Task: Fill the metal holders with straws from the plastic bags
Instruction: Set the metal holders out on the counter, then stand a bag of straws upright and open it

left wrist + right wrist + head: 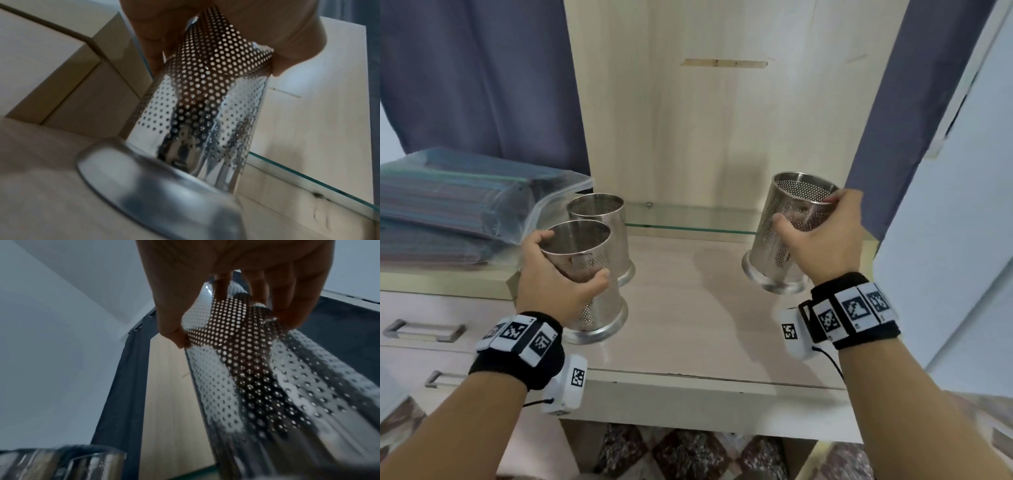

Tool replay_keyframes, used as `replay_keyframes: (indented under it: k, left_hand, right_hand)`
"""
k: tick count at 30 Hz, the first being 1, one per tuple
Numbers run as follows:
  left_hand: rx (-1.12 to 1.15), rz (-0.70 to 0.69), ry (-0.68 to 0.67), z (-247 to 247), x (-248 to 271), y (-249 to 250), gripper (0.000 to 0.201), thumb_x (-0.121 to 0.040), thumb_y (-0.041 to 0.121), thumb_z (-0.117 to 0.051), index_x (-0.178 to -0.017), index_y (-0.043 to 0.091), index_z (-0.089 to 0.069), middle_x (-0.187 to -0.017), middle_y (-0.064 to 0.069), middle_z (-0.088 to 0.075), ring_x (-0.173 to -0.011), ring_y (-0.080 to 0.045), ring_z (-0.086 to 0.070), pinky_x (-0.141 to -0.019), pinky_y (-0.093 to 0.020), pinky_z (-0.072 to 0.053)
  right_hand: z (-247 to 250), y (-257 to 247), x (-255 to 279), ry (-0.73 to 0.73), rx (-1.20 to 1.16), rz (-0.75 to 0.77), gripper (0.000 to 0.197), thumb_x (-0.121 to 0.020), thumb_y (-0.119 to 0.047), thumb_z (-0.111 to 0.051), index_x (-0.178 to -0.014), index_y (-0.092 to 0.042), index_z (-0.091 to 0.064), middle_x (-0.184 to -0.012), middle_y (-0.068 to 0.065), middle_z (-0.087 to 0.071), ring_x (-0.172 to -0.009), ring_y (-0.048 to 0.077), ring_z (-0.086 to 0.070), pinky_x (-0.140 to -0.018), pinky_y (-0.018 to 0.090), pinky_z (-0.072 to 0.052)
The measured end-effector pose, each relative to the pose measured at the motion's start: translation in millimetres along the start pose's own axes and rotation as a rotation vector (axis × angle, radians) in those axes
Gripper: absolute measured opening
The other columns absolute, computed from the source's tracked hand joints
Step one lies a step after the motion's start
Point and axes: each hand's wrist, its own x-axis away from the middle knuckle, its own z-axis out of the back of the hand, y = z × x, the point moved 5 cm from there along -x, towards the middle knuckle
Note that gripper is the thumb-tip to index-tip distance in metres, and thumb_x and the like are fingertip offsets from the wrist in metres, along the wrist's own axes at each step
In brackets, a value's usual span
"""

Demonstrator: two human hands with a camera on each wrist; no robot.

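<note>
Three perforated metal holders stand on the pale desk (688, 325), all empty. My left hand (558, 270) grips the near left holder (589, 308) just under its rim; the left wrist view shows that holder (205, 113) tilted over its round base. A second holder (602, 222) stands right behind it, untouched. My right hand (822, 236) grips the right holder (780, 240), which leans a little to the left; its wall (257, 369) fills the right wrist view. Clear plastic bags of dark straws (448, 202) lie stacked on the raised surface at the left.
A wooden panel (705, 120) rises behind the desk between blue curtains (482, 68). A glass shelf edge (688, 222) runs along the back. Drawers with metal handles (421, 330) sit at the lower left. A white wall (962, 240) closes in on the right.
</note>
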Motion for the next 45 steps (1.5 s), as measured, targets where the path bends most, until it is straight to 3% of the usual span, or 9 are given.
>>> replay_keyframes:
  k: [8, 14, 18, 21, 24, 27, 30, 33, 45]
  left_hand:
    - [-0.016, -0.014, 0.006, 2, 0, -1, 0.096, -0.056, 0.032, -0.091, -0.132, 0.025, -0.033, -0.132, -0.004, -0.05, -0.113, -0.023, -0.055, -0.098, -0.037, -0.046]
    - [0.02, 0.016, -0.047, 2, 4, -1, 0.111, -0.062, 0.032, -0.09, -0.147, 0.025, -0.02, -0.145, -0.003, -0.043, -0.127, -0.022, -0.048, -0.106, -0.034, -0.038]
    - [-0.05, -0.03, -0.137, 13, 5, -3, 0.119, -0.062, 0.052, -0.086, -0.152, 0.024, -0.014, -0.148, -0.005, -0.043, -0.132, -0.023, -0.046, -0.111, -0.044, -0.039]
    - [-0.136, -0.131, -0.112, 36, 9, 11, 0.1, -0.073, 0.07, -0.067, -0.148, 0.017, -0.028, -0.14, -0.01, -0.046, -0.124, -0.024, -0.05, -0.104, -0.048, -0.044]
    - [-0.169, -0.244, 0.009, 68, 7, 36, 0.07, -0.087, 0.068, -0.047, -0.124, 0.009, -0.052, -0.118, -0.009, -0.052, -0.101, -0.022, -0.053, -0.084, -0.042, -0.05]
    - [-0.194, -0.285, 0.044, 93, -14, 38, 0.04, -0.092, 0.044, -0.057, -0.111, 0.009, -0.061, -0.104, -0.003, -0.051, -0.09, -0.022, -0.055, -0.08, -0.039, -0.047]
    - [-0.39, -0.258, -0.011, 104, -43, 22, 0.031, -0.088, 0.032, -0.066, -0.111, 0.012, -0.061, -0.11, -0.01, -0.055, -0.098, -0.031, -0.057, -0.088, -0.044, -0.047]
    - [-0.609, -0.211, -0.117, 106, -65, 10, 0.041, -0.084, 0.036, -0.069, -0.116, 0.014, -0.059, -0.12, -0.015, -0.053, -0.112, -0.037, -0.05, -0.093, -0.048, -0.045]
    - [-0.92, -0.271, -0.453, 112, -146, -7, 0.124, -0.053, 0.066, -0.083, -0.153, 0.037, -0.014, -0.158, 0.001, -0.029, -0.144, -0.024, -0.028, -0.111, -0.051, -0.033]
  right_hand:
    - [-2, 51, 2, -0.164, 0.149, -0.102, 0.069, -0.064, -0.031, -0.089, -0.11, -0.018, -0.04, -0.119, 0.007, -0.052, -0.1, 0.022, -0.056, -0.085, 0.034, -0.05]
    - [-5, 73, 4, -0.205, 0.112, -0.209, 0.088, -0.075, -0.026, -0.084, -0.145, -0.014, -0.032, -0.142, 0.012, -0.043, -0.123, 0.027, -0.052, -0.105, 0.04, -0.044]
    - [-14, 31, 18, -0.216, 0.552, -0.052, 0.094, -0.082, -0.04, -0.074, -0.155, -0.019, -0.018, -0.161, 0.021, -0.011, -0.147, 0.043, -0.014, -0.117, 0.056, -0.018]
    - [-39, -33, 44, -0.307, 0.468, 0.248, 0.082, -0.084, -0.042, -0.072, -0.152, -0.02, -0.031, -0.158, 0.02, -0.021, -0.145, 0.04, -0.02, -0.117, 0.052, -0.019]
    - [-76, -84, 75, -0.595, 0.147, 0.434, 0.069, -0.086, -0.038, -0.072, -0.145, -0.019, -0.042, -0.15, 0.011, -0.037, -0.139, 0.026, -0.033, -0.115, 0.037, -0.028]
    - [-115, -126, 104, -0.762, -0.066, 0.543, 0.068, -0.087, -0.037, -0.073, -0.143, -0.013, -0.044, -0.141, 0.009, -0.047, -0.133, 0.019, -0.04, -0.108, 0.019, -0.025]
    - [-155, -148, 122, -0.813, -0.151, 0.49, 0.089, -0.08, -0.053, -0.072, -0.149, -0.01, -0.036, -0.148, 0.01, -0.041, -0.14, 0.02, -0.034, -0.117, 0.031, -0.025]
    - [-184, -157, 131, -0.756, -0.198, 0.358, 0.109, -0.071, -0.07, -0.066, -0.154, -0.014, -0.024, -0.158, 0.008, -0.028, -0.148, 0.019, -0.021, -0.122, 0.038, -0.022]
    - [-209, -146, 147, -0.656, -0.212, 0.147, 0.119, -0.068, -0.063, -0.079, -0.156, -0.011, -0.02, -0.157, 0.002, -0.031, -0.144, 0.015, -0.03, -0.119, 0.032, -0.028]
